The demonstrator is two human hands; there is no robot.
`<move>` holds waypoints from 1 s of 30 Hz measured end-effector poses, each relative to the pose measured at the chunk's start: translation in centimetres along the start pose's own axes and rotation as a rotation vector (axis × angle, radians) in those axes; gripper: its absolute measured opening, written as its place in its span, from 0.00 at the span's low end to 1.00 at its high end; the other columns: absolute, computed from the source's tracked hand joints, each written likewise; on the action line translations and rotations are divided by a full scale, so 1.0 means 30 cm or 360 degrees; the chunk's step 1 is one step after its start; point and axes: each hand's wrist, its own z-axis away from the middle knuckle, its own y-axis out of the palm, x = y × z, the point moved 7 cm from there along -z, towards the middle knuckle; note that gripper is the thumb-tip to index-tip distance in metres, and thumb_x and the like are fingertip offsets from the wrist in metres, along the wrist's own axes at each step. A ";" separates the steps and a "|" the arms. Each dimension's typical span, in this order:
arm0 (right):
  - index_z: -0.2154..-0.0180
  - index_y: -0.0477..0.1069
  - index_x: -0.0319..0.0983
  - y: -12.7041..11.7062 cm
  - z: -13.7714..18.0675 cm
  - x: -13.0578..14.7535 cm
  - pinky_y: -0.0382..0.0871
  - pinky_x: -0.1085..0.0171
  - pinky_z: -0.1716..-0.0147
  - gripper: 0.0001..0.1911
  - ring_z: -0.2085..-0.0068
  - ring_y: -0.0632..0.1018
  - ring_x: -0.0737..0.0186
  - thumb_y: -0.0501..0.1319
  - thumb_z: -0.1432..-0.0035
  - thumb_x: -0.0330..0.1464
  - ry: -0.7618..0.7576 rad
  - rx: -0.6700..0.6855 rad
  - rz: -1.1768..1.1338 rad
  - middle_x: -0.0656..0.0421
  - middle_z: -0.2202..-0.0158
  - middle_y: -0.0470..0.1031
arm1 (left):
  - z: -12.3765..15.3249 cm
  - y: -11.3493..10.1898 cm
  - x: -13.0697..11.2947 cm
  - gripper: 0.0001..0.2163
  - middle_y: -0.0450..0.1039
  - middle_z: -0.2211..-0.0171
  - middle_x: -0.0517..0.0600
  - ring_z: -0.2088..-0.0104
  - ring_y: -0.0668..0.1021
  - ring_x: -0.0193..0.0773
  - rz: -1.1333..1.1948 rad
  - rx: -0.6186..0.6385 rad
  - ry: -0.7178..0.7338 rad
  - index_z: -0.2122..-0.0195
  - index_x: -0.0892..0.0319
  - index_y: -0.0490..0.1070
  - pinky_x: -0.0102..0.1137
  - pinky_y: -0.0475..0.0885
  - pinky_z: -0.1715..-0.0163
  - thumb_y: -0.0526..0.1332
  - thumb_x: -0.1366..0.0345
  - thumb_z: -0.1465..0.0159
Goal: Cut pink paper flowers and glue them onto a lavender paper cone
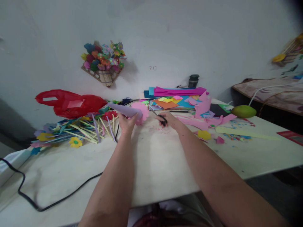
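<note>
Head view: left hand [127, 124] grips a lilac cone [121, 109]; right hand [169, 119] holds scissors [163, 119].

L hand [127, 124] grips a lilac cone [123, 109] w/ a pink scalloped pc [145, 113] at its wide end; R hand [168, 119], at 3 o'clock from it, holds blk-handled scissors [163, 120], blades toward 10 o'clock, nr the pink edge. From pic ctr: red plastic bag [68, 105] at 9 o'clock above paper flowers & stems [82, 130], wall bouquet [104, 61] 10, magenta sheets [180, 91] & dk cup [193, 81] 2, green oval item [243, 111] 3, blk cable [39, 208] 8.
</note>
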 end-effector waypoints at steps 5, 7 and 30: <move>0.73 0.67 0.35 0.011 0.002 -0.005 0.51 0.73 0.91 0.13 0.87 0.70 0.71 0.62 0.40 0.36 0.0068 0.0047 0.0030 0.61 0.84 0.72 | -0.007 0.016 -0.018 0.30 0.75 0.60 0.55 0.61 0.78 0.45 -0.0255 0.0221 0.0014 0.57 0.60 0.67 0.37 0.73 0.61 0.73 0.55 0.60; 0.71 0.68 0.35 0.013 0.002 -0.015 0.50 0.73 0.91 0.12 0.87 0.70 0.71 0.61 0.39 0.36 0.0123 0.0060 0.0033 0.61 0.84 0.72 | -0.011 0.019 -0.023 0.29 0.75 0.61 0.55 0.61 0.78 0.46 -0.0402 0.0329 -0.0012 0.57 0.60 0.68 0.37 0.73 0.62 0.72 0.54 0.59; 0.70 0.67 0.36 -0.007 -0.010 -0.036 0.51 0.73 0.91 0.19 0.87 0.70 0.70 0.65 0.44 0.46 0.0241 -0.0194 0.0105 0.60 0.83 0.71 | 0.087 0.089 -0.108 0.34 0.76 0.57 0.58 0.54 0.77 0.55 -0.1374 0.0501 -0.0252 0.51 0.56 0.66 0.40 0.70 0.60 0.66 0.40 0.53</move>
